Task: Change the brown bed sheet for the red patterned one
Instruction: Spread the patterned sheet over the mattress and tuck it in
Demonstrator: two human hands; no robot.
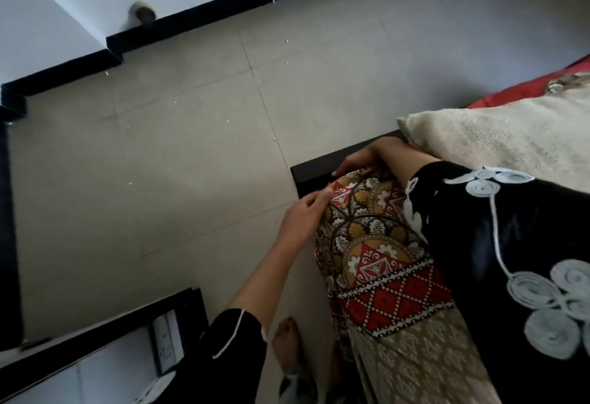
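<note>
The red patterned sheet [370, 244] hangs over the corner of the bed and drapes down its side toward the floor. My left hand [306, 215] pinches the sheet's edge at the corner. My right hand [367, 156] reaches over the top of the corner, its fingers curled on the sheet against the dark bed frame [314, 170]. A bare cream mattress [498, 138] lies on the bed behind my right arm. No brown sheet is in view.
Grey tiled floor [159, 164] spreads to the left of the bed. A black skirting [223, 4] runs along the white wall. A dark-framed piece of furniture [105, 336] stands at lower left. My bare foot [287, 346] is on the floor beside the bed. A red cloth [523, 87] lies behind the mattress.
</note>
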